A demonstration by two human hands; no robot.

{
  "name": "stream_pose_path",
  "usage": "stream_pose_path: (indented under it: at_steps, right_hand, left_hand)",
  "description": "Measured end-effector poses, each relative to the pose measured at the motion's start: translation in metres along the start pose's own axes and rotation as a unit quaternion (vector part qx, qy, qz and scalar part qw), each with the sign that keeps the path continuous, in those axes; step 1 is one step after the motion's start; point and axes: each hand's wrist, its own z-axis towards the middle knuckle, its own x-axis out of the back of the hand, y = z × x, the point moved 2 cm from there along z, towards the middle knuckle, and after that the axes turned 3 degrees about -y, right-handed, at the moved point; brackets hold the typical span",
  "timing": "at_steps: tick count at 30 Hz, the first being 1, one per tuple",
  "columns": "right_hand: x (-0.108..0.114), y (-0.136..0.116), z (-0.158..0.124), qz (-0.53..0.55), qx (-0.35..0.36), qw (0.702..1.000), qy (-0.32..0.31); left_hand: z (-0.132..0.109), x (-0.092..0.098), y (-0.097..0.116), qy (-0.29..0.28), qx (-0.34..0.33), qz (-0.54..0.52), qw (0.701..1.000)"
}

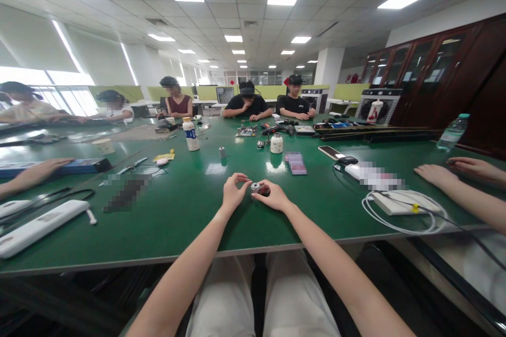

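Observation:
A small round metal part [255,187], silvery with a dark centre, is just above the green table [190,221] in front of me. My right hand [274,196] curls around its right side, thumb and forefinger closed on it. At its left is my left hand [234,192], thumb and fingertips drawn together close to the part. Whether those left fingertips touch the part or pinch something tiny, I cannot make out. Farther off, a small grey metal cylinder [222,152] stands upright.
Beyond my hands are a white jar [276,144], a blue-and-white bottle [191,135] and a purple packet [296,163]. A phone [331,152] and a coiled white cable [389,224] lie to the right. Other people's hands [437,175] rest at both sides; several people sit opposite.

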Motion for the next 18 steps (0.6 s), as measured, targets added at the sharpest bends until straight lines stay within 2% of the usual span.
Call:
stream_pose_path:
  at_steps: [3, 8, 18]
  right_hand:
    - [0.000, 0.001, 0.000, -0.005, 0.003, 1.000, 0.000]
    - [0.000, 0.002, 0.001, -0.014, 0.004, 1.000, -0.008]
    - [0.000, 0.002, 0.002, -0.012, 0.006, 1.000, -0.013]
  left_hand:
    - [-0.001, -0.001, 0.012, 0.032, -0.004, -0.053, 0.998]
    - [-0.004, -0.005, 0.019, -0.002, -0.002, -0.087, 0.996]
    - [-0.006, -0.006, 0.024, -0.017, -0.003, -0.106, 0.994]
